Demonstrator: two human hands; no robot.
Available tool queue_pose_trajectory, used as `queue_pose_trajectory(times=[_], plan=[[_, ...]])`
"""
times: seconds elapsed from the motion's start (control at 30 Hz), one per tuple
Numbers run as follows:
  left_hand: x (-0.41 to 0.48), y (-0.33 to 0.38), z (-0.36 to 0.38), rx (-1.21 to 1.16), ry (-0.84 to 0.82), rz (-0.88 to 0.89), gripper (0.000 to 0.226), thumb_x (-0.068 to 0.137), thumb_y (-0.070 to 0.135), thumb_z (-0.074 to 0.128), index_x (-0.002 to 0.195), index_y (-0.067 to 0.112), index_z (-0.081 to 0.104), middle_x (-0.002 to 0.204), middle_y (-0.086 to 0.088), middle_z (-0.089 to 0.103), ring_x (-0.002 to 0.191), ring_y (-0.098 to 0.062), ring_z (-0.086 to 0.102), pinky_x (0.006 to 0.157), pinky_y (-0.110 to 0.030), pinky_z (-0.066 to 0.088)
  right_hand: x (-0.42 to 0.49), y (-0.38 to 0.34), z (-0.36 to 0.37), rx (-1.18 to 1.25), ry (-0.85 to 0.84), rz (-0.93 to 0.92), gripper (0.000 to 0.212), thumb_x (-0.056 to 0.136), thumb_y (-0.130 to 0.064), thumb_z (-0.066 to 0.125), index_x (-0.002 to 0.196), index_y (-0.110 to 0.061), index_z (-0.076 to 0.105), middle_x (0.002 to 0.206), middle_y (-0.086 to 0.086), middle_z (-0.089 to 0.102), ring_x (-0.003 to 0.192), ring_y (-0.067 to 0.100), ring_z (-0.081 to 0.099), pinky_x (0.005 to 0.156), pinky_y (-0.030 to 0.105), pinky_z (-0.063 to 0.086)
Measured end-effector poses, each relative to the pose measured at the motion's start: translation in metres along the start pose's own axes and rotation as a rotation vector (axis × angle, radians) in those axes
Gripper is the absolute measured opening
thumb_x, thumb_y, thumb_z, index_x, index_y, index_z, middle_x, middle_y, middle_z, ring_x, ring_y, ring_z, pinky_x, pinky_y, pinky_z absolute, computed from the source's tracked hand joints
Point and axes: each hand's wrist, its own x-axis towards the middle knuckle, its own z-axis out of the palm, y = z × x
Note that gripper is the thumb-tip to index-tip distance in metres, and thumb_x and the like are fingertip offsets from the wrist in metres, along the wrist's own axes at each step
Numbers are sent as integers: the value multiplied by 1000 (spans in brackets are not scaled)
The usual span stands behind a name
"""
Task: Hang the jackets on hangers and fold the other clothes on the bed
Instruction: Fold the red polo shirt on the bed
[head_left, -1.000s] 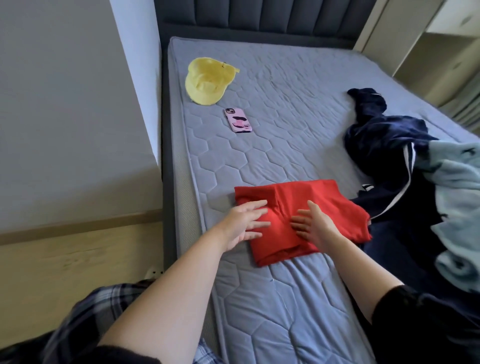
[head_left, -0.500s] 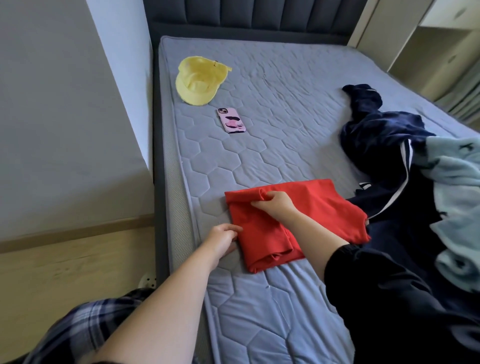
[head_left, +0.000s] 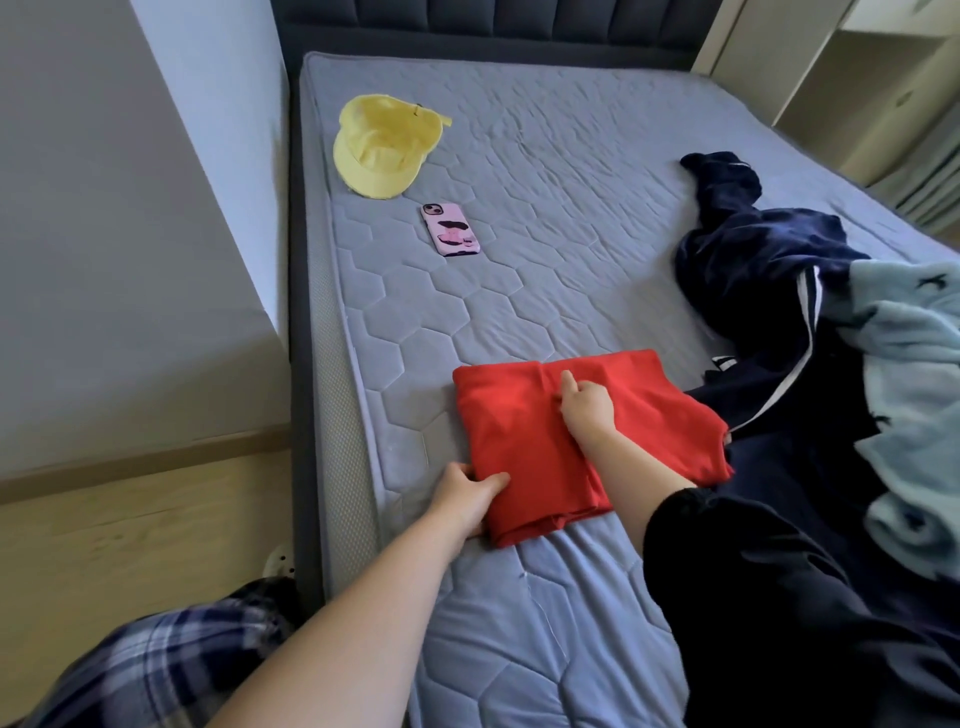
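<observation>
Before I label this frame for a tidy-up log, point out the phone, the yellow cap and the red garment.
pink-cased phone (head_left: 451, 229), head view, middle of its back.
yellow cap (head_left: 382, 150), head view, middle of its crown.
red garment (head_left: 514, 431), head view, flat folded cloth near its left edge.

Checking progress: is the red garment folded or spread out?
Folded: the red garment is a compact layered rectangle; left hand grips its edge, right hand rests on top.

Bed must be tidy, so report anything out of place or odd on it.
Nothing looks spilled or damaged. A yellow cap and a pink phone lie loose on the mattress toward the headboard; neither is clothing to fold. The navy jacket sits crumpled in a heap against rumpled light blue fabric, not yet hung.
</observation>
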Motion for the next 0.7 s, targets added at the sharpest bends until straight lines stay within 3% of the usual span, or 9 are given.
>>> queue_pose_trajectory(times=[0.1, 0.17, 0.23, 0.3, 0.33, 0.47, 0.57, 0.63, 0.7], plan=[[3, 2, 1, -26, 8, -13, 40, 85, 24, 71, 117, 5, 54, 115, -16, 65, 105, -30, 63, 93, -48, 51, -10, 20, -3, -66, -101, -3, 47, 96, -43, 49, 70, -6, 59, 71, 8, 62, 75, 28, 57, 67, 31, 39], [4, 8, 0, -41, -10, -15, 35, 86, 20, 69, 115, 5, 58, 111, -16, 67, 101, -30, 65, 91, -47, 53, -19, 32, -1, -202, -159, -60, 37, 95, -36, 53, 71, -8, 59, 76, 9, 65, 80, 28, 59, 66, 29, 36], [4, 16, -2, -55, -19, -10, 26, 85, 13, 67, 109, 4, 61, 98, -14, 69, 86, -26, 66, 76, -38, 58, -28, 38, 4, -257, -132, -112, 31, 94, -28, 54, 77, -4, 62, 86, 13, 68, 87, 31, 61, 67, 31, 36], [1, 26, -8, -85, -21, -3, 10, 84, 8, 65, 94, 8, 62, 79, -8, 66, 66, -18, 62, 52, -24, 53, -35, 33, 10, -236, -72, -132, 29, 94, -26, 53, 73, -7, 58, 88, 15, 68, 88, 32, 60, 64, 31, 33], [-1, 31, -13, -90, -1, -1, 5, 84, 7, 64, 88, 9, 62, 74, -6, 64, 62, -16, 60, 47, -21, 50, -37, 28, 15, -220, -51, -136, 29, 94, -26, 53, 72, -8, 55, 88, 15, 67, 87, 32, 60, 64, 30, 31], [-4, 44, -47, 97, 236, 104, 15, 76, 16, 66, 88, 6, 65, 76, -7, 64, 70, -24, 61, 56, -25, 43, -50, 1, 40, -137, -55, -163, 27, 94, -26, 55, 80, -4, 61, 92, 17, 68, 90, 33, 60, 64, 29, 29], [-8, 56, -84, 144, 390, 121, 21, 67, 22, 68, 78, 5, 63, 77, -11, 65, 77, -29, 64, 61, -30, 46, -62, -18, 63, -33, -120, -152, 27, 93, -28, 58, 83, -4, 64, 86, 13, 68, 88, 30, 62, 67, 28, 34], [-9, 63, -105, 285, 439, 110, 20, 71, 22, 67, 81, 5, 63, 89, -15, 67, 87, -31, 65, 67, -30, 46, -68, -29, 77, 58, -230, -91, 33, 94, -33, 57, 72, -7, 59, 68, 10, 62, 73, 30, 63, 68, 33, 45], [-8, 64, -116, 482, 391, 78, 29, 74, 21, 66, 96, 2, 65, 99, -16, 67, 91, -31, 65, 68, -29, 46, -74, -37, 88, 65, -317, -52, 44, 92, -40, 59, 61, -9, 50, 57, 5, 51, 58, 24, 53, 61, 35, 45]])
